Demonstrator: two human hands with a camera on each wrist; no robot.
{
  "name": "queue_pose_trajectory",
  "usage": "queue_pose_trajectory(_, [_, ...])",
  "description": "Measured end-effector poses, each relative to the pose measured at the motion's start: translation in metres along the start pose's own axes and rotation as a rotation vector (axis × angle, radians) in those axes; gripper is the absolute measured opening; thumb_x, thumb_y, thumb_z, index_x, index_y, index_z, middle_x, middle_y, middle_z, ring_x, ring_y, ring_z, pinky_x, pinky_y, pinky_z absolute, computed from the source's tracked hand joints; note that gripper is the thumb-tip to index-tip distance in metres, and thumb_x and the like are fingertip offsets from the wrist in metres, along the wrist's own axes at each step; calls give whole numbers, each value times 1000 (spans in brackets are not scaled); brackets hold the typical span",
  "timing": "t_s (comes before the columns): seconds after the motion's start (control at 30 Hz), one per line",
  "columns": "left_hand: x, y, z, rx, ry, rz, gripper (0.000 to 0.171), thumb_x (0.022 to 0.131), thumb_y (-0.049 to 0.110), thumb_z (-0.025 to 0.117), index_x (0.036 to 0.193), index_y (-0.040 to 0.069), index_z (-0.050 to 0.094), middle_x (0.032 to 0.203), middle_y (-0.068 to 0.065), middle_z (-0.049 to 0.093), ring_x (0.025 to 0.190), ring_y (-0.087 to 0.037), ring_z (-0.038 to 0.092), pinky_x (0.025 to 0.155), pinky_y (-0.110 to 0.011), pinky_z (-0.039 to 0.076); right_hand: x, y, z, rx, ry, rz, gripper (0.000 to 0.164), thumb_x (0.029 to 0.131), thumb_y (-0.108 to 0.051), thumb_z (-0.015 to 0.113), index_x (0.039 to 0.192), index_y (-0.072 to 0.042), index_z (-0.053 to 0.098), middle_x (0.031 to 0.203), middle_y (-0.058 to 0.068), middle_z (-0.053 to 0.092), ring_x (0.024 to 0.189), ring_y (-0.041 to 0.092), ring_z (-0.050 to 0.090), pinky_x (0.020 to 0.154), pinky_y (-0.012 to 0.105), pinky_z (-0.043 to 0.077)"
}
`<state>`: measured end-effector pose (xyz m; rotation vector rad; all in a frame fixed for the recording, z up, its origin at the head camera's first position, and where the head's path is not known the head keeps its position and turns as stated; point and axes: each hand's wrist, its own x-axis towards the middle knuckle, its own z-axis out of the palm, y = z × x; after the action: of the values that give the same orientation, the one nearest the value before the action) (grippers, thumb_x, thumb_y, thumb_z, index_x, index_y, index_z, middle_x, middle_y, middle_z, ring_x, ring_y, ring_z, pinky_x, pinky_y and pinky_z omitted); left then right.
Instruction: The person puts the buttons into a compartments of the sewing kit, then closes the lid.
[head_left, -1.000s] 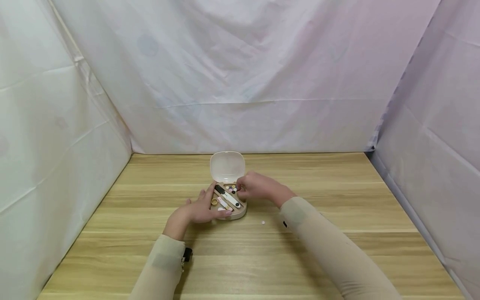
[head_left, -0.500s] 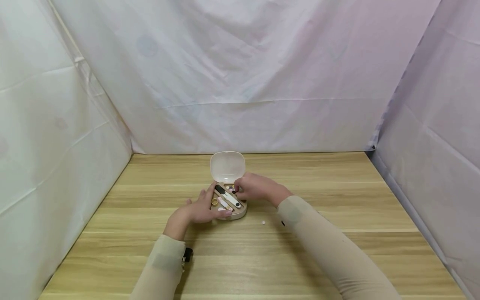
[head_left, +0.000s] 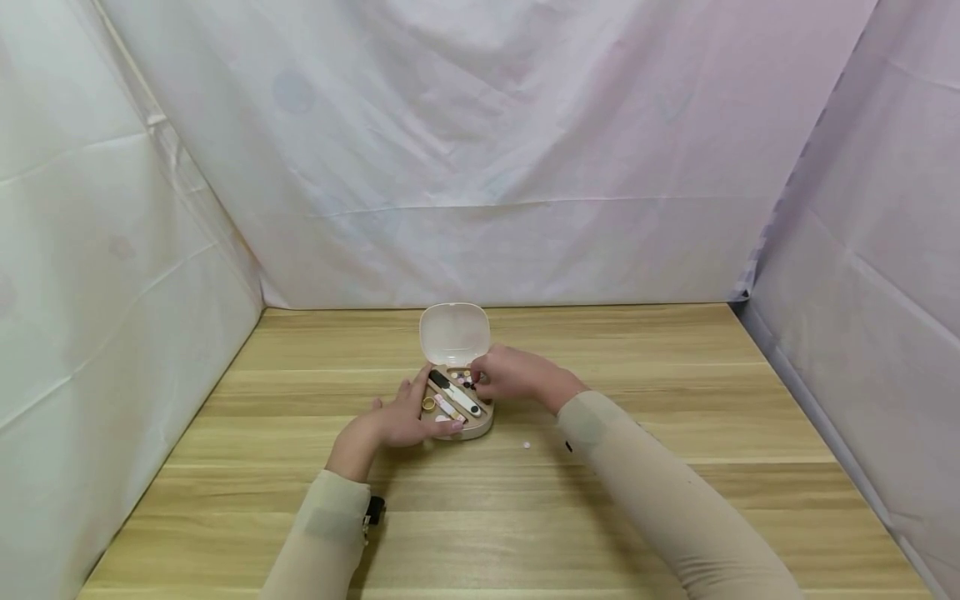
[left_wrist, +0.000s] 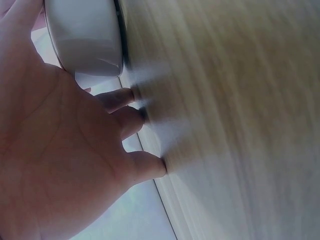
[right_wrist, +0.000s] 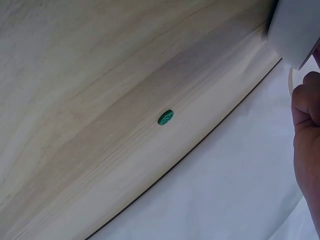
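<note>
An open sewing box (head_left: 480, 429) with a raised pale lid (head_left: 454, 333) stands on the table. My left hand (head_left: 401, 421) is spread along its left side, thumb over the front edge; in the left wrist view, other fingers (left_wrist: 147, 166) touch the table beside the box wall (left_wrist: 85, 37). Small buttons (head_left: 461, 377) lie in the back compartment. My right hand (head_left: 513, 372) is there with curled fingers, and whether its fingertips pinch a button is hidden. Between the hands lie a white tool with a black end (head_left: 465, 400), a gold ring-shaped thimble (head_left: 428, 404) and a pink-and-white strip (head_left: 445, 407).
A small white button (head_left: 527, 445) lies on the wooden table (head_left: 465, 533), right of the box. In the right wrist view a green button (right_wrist: 165, 117) lies on the table. White cloth (head_left: 480, 167) hangs behind and on both sides.
My right hand shifts slightly to the left over the button compartment, then back a little; dark bits near its fingertips change place. My left hand and the box stay still.
</note>
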<state>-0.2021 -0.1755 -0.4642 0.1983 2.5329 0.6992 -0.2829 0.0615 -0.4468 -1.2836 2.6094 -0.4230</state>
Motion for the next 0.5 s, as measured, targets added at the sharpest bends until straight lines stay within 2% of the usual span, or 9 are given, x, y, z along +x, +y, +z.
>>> queue_pose_trajectory(0.3, [-2,1,0,-28,16,18,131,85,83,66,171,24,-14,176,-33,4,167,-45,0,124,-81,-5,-9,7,-6,6,7,26,12,95,-16,70,101,-11,79,83,-2,73,69,8,57,67,25,52])
queue_pose_trajectory(0.5, [8,-5,3,1,-3,-15,133,84,86,64,170,28,-19,178,-27,1,169,-38,-3,127,-77,-4,-15,14,-12,-42,20,22,13,98,-18,69,102,-12,79,81,-2,72,67,8,54,68,26,51])
